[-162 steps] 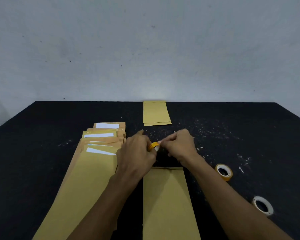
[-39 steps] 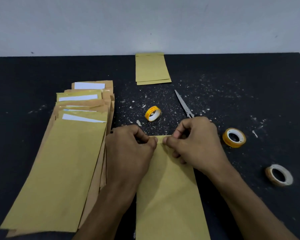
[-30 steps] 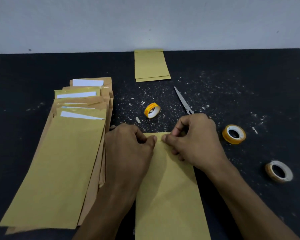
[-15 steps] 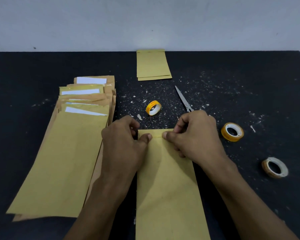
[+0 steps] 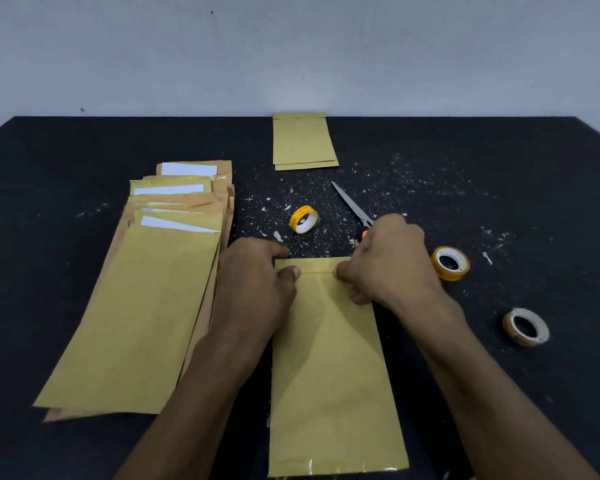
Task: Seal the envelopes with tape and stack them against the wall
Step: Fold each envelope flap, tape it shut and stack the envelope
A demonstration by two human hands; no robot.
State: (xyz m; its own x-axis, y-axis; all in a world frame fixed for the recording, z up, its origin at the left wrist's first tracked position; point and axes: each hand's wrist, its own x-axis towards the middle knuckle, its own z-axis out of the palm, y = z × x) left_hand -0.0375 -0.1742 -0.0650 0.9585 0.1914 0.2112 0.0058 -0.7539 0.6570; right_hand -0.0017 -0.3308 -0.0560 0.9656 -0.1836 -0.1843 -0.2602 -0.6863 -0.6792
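A brown envelope (image 5: 329, 368) lies lengthwise in front of me on the black table (image 5: 49, 202). Its top flap is folded down. My left hand (image 5: 257, 282) pinches the flap's left end, thumb on top. My right hand (image 5: 388, 261) pinches the right end the same way. A small yellow tape roll (image 5: 303, 219) stands just beyond the envelope. Two sealed envelopes (image 5: 302, 140) lie stacked against the wall (image 5: 291, 57).
A fanned pile of unsealed envelopes (image 5: 146, 282) with white slips showing lies at the left. Scissors (image 5: 352, 204) lie behind my right hand. An orange tape roll (image 5: 450, 263) and a pale tape roll (image 5: 525, 326) sit at the right. Paper flecks litter the table's middle.
The tape roll I held 5.4 s ago now lies on the table. Over the last second my thumbs slid apart along the flap, from its middle to its two ends.
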